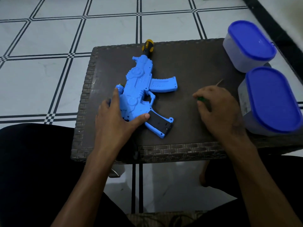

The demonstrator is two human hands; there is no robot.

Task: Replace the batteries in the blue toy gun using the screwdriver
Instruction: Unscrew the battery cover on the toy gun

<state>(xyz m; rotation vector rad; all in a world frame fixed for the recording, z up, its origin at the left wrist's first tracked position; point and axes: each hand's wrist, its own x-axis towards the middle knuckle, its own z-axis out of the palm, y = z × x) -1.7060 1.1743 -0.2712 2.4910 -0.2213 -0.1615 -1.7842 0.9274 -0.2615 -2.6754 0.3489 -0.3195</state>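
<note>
We see the blue toy gun (141,89) lying flat on a dark woven-edged table (188,66), its yellow-and-black muzzle pointing away from the hands. The left hand (118,115) rests on the gun's rear, fingers straight along its far side, thumb touching the black panel in the grip. Right of it, apart from the gun, the right hand (216,108) curls around a green-handled screwdriver (200,99). Just beyond the right hand stand two blue-lidded containers (255,40).

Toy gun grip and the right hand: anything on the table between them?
Nothing: the head view shows only bare brown table between the toy gun grip and the right hand, which holds a green-handled screwdriver.
</note>
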